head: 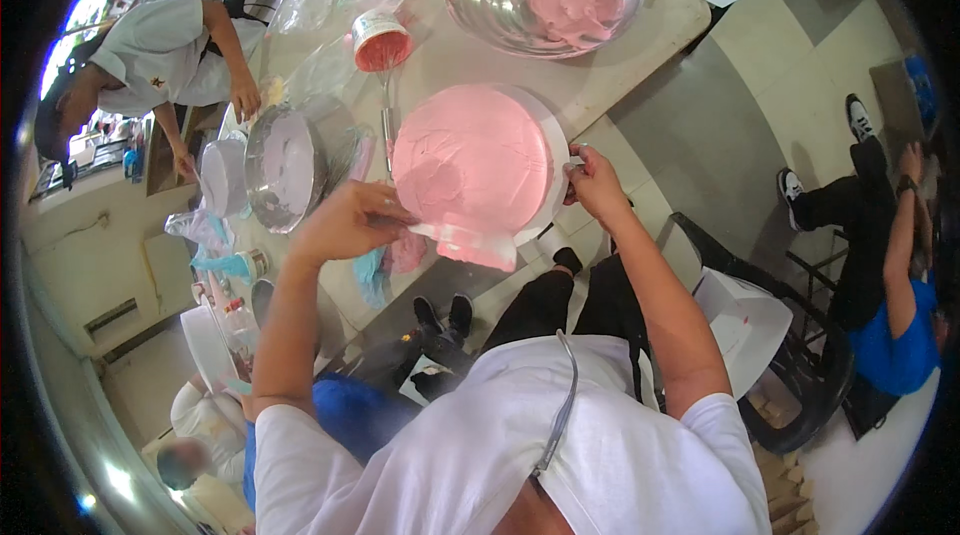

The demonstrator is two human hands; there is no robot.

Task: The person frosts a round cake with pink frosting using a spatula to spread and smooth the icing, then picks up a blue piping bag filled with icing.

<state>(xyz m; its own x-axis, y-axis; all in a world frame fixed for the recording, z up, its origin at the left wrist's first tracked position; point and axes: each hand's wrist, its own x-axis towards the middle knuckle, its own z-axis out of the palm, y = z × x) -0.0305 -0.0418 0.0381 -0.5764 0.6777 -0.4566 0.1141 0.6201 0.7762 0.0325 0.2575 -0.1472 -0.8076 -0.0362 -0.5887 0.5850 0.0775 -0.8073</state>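
Note:
A round cake (472,152) covered in pink frosting sits on a white cake board (556,152) at the table's near edge. Its top is fairly smooth, with faint streaks and a rougher patch at the left. My left hand (352,223) grips a pale, flat scraper (429,229) at the cake's near-left side. Thick pink frosting (480,251) coats the scraper's blade, beside the near rim of the cake. At the right, my right hand (596,186) pinches the board's edge between thumb and fingers.
Beyond the cake stands a steel bowl (472,13) with pink frosting. A pink-smeared tub (382,36) and a whisk (388,133) lie left of it. A co-worker (169,54) is near a bowl of lavender frosting (285,167). Black chair (817,385) at right.

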